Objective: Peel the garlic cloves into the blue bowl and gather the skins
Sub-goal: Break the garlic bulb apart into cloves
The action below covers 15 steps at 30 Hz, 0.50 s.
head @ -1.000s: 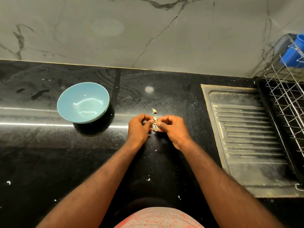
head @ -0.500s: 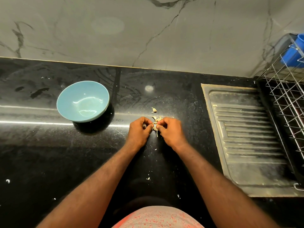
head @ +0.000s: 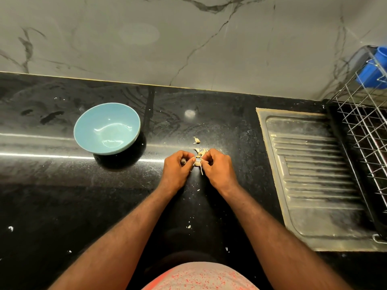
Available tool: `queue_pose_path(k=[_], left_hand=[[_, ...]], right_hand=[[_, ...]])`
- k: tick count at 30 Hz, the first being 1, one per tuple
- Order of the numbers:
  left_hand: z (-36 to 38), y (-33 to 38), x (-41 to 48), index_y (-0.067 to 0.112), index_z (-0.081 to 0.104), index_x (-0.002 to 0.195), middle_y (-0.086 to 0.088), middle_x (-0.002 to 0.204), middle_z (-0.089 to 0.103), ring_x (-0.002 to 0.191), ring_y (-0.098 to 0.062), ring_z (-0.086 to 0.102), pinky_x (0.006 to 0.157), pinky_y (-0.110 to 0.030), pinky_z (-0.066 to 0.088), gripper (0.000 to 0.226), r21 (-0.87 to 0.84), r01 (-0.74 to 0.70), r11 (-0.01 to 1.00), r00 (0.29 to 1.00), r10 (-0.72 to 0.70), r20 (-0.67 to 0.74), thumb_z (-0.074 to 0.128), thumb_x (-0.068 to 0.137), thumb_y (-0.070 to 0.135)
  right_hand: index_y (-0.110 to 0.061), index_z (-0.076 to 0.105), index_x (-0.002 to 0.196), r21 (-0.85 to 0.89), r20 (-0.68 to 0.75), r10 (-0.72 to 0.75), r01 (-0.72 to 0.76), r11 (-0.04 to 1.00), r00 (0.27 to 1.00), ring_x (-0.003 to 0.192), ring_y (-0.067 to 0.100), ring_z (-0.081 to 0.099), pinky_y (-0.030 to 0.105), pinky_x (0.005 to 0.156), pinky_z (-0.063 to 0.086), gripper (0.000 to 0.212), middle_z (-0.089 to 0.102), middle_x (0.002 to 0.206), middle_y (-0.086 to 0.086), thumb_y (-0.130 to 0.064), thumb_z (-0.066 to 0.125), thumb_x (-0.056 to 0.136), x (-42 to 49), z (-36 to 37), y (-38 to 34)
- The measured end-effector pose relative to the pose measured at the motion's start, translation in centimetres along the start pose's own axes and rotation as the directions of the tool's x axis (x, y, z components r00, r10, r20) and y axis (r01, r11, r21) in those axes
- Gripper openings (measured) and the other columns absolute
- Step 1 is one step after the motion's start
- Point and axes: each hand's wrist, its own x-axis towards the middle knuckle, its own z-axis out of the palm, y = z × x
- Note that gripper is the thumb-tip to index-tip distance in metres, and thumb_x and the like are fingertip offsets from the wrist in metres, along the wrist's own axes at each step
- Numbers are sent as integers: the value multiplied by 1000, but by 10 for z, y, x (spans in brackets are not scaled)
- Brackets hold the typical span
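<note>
Both hands meet over the middle of the black counter. My left hand [head: 178, 167] and my right hand [head: 217, 166] pinch one pale garlic clove [head: 197, 163] between their fingertips. A thin strip of skin [head: 201, 170] hangs down from the clove beside my right hand. Just beyond the fingers lies a small heap of garlic pieces [head: 200, 152], and one more piece [head: 196, 140] lies a little farther back. The blue bowl [head: 106, 128] stands empty to the left of my hands.
Small skin flakes [head: 189, 226] dot the counter near me. A steel sink drainboard [head: 314, 176] is set into the counter on the right. A wire dish rack [head: 368, 130] with a blue cup [head: 374, 72] stands at the far right. A marble wall backs the counter.
A strip of skin has come loose from the clove and now hangs below it. Both hands have stayed at the same spot on the counter.
</note>
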Motion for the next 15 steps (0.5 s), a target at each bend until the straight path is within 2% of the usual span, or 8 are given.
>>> queue_pose_path(k=[3,5,7,10,13,15], left_hand=[[-2,1,0,15,71,90,-3,74,71,63,-10,64,62,-24,53,3,-65,25,998,1000,-25,3,71,89,12],[-4,4,-2,12,73,91,-8,75,73,64,-13,65,65,-28,55,4,-147,51,988,999,-49,15,72,88,11],[-6,8,-4,11,74,91,-9,78,73,69,-16,66,69,-33,57,5,-229,71,971,997,-67,25,74,87,11],[-6,18,-6,8,74,91,1,76,72,68,-2,65,67,-20,54,6,-320,76,944,997,-76,12,74,85,10],[-4,26,-5,8,73,87,6,69,71,62,1,63,62,-14,50,1,-401,111,909,993,-119,6,73,86,7],[-2,29,-5,8,73,85,4,67,71,63,-4,64,62,-16,51,3,-440,143,887,989,-144,31,71,87,7]], right_hand=[[-13,69,89,-40,26,-5,6,999,1000,76,17,62,30,66,49,7,66,80,-3,-16,64,94,2,-5,0],[-14,72,93,-73,53,-28,31,997,998,80,18,63,28,68,48,12,67,82,-2,-19,61,96,3,-9,0],[-18,74,96,-106,50,-45,50,993,998,81,20,65,33,71,53,14,72,85,1,-23,61,96,4,-13,1],[-25,75,101,-117,-6,-20,19,993,1000,87,19,66,35,78,54,13,74,94,-1,-25,65,93,8,-19,2],[-23,76,98,-14,-23,1,-1,1000,1000,87,14,67,30,80,54,11,74,94,-4,-20,72,88,10,-24,-1],[-17,76,96,173,66,13,-24,985,998,82,12,70,26,78,55,14,75,86,-3,-16,78,83,7,-24,-7]])
